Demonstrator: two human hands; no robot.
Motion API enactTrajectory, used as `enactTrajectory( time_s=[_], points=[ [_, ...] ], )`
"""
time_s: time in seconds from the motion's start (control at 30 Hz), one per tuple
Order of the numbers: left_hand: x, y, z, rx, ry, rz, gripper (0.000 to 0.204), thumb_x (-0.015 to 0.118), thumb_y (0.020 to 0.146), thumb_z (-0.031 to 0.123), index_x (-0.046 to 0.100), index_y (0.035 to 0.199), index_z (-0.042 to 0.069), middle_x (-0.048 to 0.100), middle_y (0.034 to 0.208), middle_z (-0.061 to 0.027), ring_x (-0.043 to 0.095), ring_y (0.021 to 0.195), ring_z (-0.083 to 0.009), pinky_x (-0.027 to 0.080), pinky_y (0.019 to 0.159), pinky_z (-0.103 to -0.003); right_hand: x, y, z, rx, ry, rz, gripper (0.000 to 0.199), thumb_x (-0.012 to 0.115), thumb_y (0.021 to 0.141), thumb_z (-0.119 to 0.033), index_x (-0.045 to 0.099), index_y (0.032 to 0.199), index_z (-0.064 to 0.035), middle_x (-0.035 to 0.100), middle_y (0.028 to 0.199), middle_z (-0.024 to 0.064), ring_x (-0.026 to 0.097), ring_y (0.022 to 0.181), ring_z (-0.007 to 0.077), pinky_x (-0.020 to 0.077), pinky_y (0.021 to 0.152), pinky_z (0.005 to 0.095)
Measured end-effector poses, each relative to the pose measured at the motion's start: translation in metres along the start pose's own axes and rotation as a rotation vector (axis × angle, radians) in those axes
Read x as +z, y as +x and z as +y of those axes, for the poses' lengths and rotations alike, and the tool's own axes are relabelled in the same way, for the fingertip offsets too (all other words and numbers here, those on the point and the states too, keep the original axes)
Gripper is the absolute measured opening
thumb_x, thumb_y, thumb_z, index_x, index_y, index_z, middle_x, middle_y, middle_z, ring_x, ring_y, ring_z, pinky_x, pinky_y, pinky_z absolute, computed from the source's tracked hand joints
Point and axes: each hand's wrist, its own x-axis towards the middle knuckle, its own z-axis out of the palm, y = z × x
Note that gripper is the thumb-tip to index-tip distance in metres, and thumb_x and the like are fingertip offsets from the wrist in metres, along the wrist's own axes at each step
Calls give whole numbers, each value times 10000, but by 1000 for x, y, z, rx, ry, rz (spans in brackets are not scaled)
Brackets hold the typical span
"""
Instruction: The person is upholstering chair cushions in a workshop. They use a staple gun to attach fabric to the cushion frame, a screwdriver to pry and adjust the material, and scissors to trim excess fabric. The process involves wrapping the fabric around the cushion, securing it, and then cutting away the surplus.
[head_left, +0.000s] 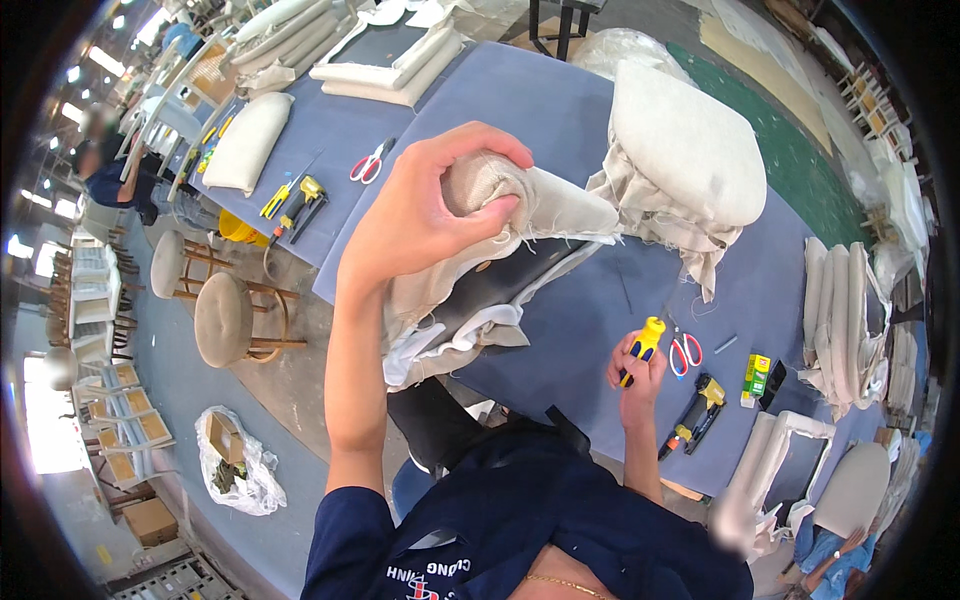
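My left hand (430, 205) grips the rolled corner of a beige upholstered seat cushion (570, 203), with thumb and fingers wrapped round it. The cushion is tilted up, its dark underside and white padding showing, and loose fabric with frayed edges hangs from it. To the right, my right hand (637, 372) is closed round the yellow and dark blue handle of a screwdriver (650, 338), held over the table apart from the cushion. Red-and-white-handled scissors (685, 352) lie just beside this hand, and a yellow and black staple gun (697, 410) lies nearer to me.
On the blue-covered table (560, 110) sits another cushion (685, 140) with bunched fabric. A green and yellow box (756, 380) lies at the right near stacked cushions (845, 320). A second staple gun (298, 210) and scissors (372, 163) are far left. Round stools (222, 318) stand left of the table.
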Motion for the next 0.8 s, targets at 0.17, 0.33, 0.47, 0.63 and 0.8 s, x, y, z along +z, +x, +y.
enactTrajectory(
  time_s=[0.17, 0.33, 0.47, 0.63, 0.8],
  points=[
    [-15, -8, -3, -85, -104, -78, 282, 660, 852, 97, 684, 1110, -14, 705, 1158, -105, 642, 1109, -193, 473, 1014, -340, 22, -10, -21, -385, -496, -40, 392, 710, 944, -330, 620, 1079, 28, 575, 786, 14, 534, 677, 110, 420, 625, 262],
    [-14, -17, 2, -19, 1, -58, 300, 653, 847, 85, 686, 1127, -21, 711, 1150, -105, 649, 1086, -186, 484, 1000, -333, 26, -27, -26, -489, -527, -21, 469, 751, 945, -329, 665, 1187, 64, 698, 934, 103, 640, 803, 142, 491, 721, 273],
    [-14, -17, 1, 20, 34, -54, 313, 656, 833, 82, 688, 1128, -18, 719, 1131, -97, 657, 1049, -176, 498, 976, -321, 41, -37, -34, -569, -557, 10, 424, 754, 937, -170, 658, 1274, 69, 729, 960, 141, 679, 813, 165, 526, 748, 278],
    [-13, -22, 3, 26, 40, -48, 324, 657, 823, 86, 692, 1131, -12, 719, 1114, -80, 654, 1013, -148, 512, 947, -307, 42, -47, -40, -716, -632, -9, 416, 752, 900, -51, 664, 1289, 68, 734, 940, 164, 700, 797, 193, 537, 736, 281],
    [-15, -25, 4, -6, 23, -55, 330, 660, 823, 90, 692, 1137, -8, 716, 1100, -73, 649, 981, -124, 520, 913, -285, 39, -48, -40, -826, -736, 9, 409, 776, 855, -13, 699, 1251, 49, 735, 906, 167, 705, 773, 217, 534, 700, 284]
  ],
)
